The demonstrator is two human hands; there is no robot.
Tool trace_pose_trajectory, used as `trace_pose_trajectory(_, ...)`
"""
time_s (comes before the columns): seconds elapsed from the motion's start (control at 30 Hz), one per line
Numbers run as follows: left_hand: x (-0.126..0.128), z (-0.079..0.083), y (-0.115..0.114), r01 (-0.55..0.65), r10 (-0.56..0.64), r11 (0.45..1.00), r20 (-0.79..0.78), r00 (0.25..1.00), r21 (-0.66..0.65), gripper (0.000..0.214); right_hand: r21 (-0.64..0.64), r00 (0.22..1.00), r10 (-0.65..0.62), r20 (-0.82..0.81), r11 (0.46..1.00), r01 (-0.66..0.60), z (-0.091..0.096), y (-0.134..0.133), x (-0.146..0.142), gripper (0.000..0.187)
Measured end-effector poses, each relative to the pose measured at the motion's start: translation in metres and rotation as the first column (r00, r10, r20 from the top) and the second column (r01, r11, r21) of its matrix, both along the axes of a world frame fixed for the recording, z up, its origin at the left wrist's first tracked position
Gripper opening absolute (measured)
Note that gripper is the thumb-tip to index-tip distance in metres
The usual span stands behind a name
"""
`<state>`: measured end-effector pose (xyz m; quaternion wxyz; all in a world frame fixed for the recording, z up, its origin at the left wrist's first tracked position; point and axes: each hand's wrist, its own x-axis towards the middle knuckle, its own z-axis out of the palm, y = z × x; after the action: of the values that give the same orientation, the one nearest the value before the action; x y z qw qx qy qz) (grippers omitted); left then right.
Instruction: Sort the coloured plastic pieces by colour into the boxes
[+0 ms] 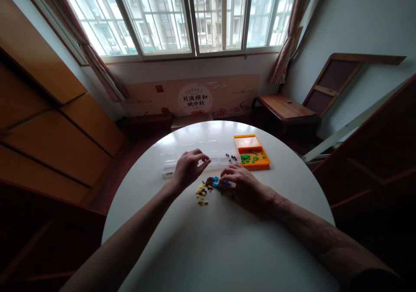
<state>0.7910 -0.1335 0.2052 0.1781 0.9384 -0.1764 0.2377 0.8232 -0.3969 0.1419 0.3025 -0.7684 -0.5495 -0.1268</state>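
My left hand (190, 167) hovers over the near side of a clear plastic compartment box (214, 157), its thumb and forefinger closed in a pinch. Whatever is between those fingertips is too small to make out. On the table lies a small heap of toy building bricks: yellow bricks (201, 191), brown bricks (210, 182) and blue bricks (216, 180). My right hand (242, 183) rests at the heap's right side, with fingers curled down onto the blue bricks and partly covering them. What its fingertips grip is hidden.
Dark bricks (232, 157) sit in the clear box's right compartment. Beside it an orange case (260, 164) with its lid raised holds green bricks (246, 158). All stand on a round white table (208, 244). A wooden stool (286, 105) is beyond it, below the window.
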Motion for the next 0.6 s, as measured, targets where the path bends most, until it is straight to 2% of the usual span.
trace_pose_trajectory(0.1,0.016,-0.005,0.0,-0.025,0.026,0.999,-0.038,0.999,0.021,0.015,0.007,1.0,0.011,-0.017,1.0,-0.011,0.002,-0.003,0.0,0.002)
trace_pose_trajectory(0.2,0.021,-0.01,0.001,-0.006,0.008,0.999,-0.042,0.999,0.043,0.014,0.029,1.0,0.003,-0.02,1.0,-0.003,0.004,-0.004,0.001,0.003)
trace_pose_trajectory(0.4,0.004,-0.015,-0.001,0.038,-0.038,0.999,0.062,0.997,0.003,0.018,0.037,0.999,-0.023,-0.022,0.999,0.024,0.008,-0.002,0.001,0.002)
trace_pose_trajectory(0.6,-0.014,-0.034,0.003,0.237,-0.231,0.97,0.086,0.969,-0.062,0.013,0.025,0.996,-0.083,-0.044,0.996,0.084,0.006,-0.002,0.001,0.005)
